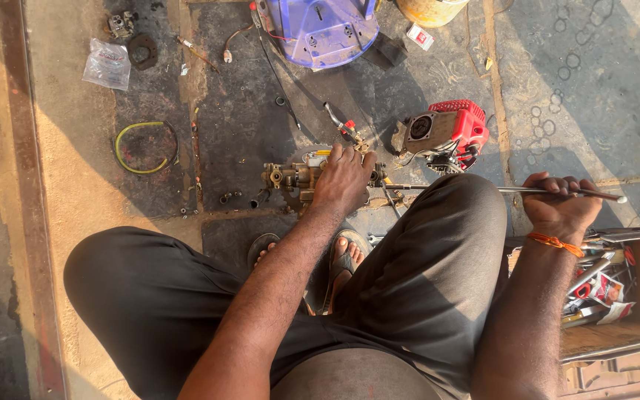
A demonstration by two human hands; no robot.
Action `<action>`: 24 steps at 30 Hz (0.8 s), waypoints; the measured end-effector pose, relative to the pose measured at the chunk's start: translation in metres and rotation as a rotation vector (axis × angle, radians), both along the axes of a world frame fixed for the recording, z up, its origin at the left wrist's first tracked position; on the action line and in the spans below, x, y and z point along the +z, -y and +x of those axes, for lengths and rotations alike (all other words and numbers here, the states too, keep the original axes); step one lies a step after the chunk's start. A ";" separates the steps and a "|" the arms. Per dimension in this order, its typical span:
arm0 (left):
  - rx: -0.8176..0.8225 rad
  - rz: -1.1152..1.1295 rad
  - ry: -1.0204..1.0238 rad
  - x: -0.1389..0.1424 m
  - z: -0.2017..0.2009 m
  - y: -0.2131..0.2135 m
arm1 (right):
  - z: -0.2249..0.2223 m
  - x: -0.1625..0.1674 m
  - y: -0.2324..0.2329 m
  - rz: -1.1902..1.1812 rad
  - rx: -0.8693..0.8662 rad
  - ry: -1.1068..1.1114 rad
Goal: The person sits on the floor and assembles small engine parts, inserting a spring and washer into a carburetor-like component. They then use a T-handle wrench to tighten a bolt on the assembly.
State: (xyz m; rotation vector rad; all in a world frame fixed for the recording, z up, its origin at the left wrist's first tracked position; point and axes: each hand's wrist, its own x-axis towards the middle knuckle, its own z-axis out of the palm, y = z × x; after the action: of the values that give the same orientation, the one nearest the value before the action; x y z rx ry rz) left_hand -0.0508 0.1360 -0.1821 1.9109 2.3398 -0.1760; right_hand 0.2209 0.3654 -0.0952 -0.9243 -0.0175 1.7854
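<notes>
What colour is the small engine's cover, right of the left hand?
Red, over a grey metal body; the engine shows in the head view.

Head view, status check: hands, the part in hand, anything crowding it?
Left hand gripping brass pump assembly on the ground. Right hand shut on long metal rod. Red engine close beside pump.

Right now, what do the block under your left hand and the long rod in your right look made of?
The yellowish fitted pump block under the left hand looks like dull, grimy brass. The thin grey rod in the right hand looks like bare steel, glinting in sunlight.
</notes>
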 end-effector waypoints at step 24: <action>0.006 0.063 -0.014 0.003 -0.001 0.000 | -0.006 0.000 0.011 -0.072 -0.082 0.077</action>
State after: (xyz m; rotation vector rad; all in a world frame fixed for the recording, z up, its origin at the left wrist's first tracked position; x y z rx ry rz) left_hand -0.0518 0.1363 -0.1793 1.9365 2.3872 -0.1175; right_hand 0.2146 0.3548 -0.0951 -1.0311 0.0351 1.6834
